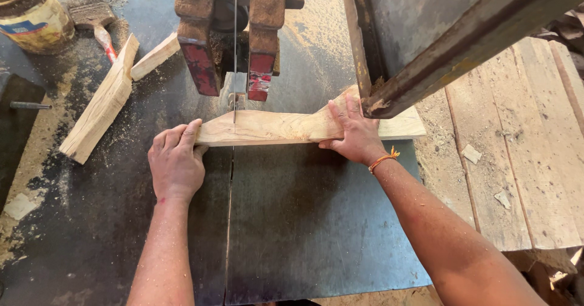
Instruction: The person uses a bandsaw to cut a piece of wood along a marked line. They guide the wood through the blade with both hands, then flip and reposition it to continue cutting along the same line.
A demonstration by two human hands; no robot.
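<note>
At the far left a can (31, 15) stands at the top corner of the dark metal tabletop (304, 221), with a brush (91, 14) just beside it, bristles dusted with sawdust. Below them a long offcut (100, 105) lies tilted, and a shorter stick (155, 56) rests touching its upper end. Sawdust is scattered over this side of the tabletop.

The left hand (176, 163) lies palm down on the tabletop, fingers bent, its fingertips pressed against the left end of the workpiece (274, 126); its grip is a loose push against the end, not wrapped around the wood. The workpiece is a pale, flat, shaped plank lying crosswise on the tabletop, just ahead of both hands. The thin blade (235, 50) comes straight down between two rusty guide blocks (198, 44) with red-painted lower ends and meets the plank near its left part. A slot in the tabletop runs from the blade toward the viewer.

The right hand (353, 135) presses flat on top of the workpiece's right part, thumb hooked over the near edge, fingers spread; an orange band (383, 159) circles the wrist. A rusty beam (462, 44) crosses above it. Farther right lie weathered boards (523, 160).
</note>
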